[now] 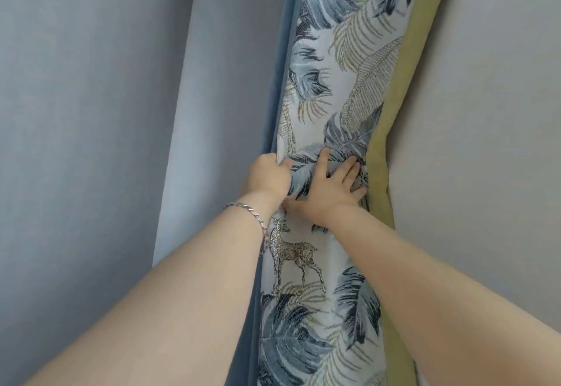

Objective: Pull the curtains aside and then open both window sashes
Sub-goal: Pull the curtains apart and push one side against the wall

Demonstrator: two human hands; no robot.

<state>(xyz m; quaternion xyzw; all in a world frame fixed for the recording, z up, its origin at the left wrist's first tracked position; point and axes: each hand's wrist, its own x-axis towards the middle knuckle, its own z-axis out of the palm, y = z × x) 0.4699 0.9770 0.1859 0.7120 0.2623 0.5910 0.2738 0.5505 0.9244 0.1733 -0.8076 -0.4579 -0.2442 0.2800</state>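
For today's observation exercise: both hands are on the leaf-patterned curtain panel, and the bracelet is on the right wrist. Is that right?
Not quite. The head view shows the bracelet on the left wrist, not the right. The rest stands: the left hand and the right hand are both on the leaf-patterned curtain panel.

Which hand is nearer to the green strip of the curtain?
Right. The right hand presses the leaf panel with fingertips almost at the green strip; the left hand grips the panel's opposite edge, by the blue curtain.
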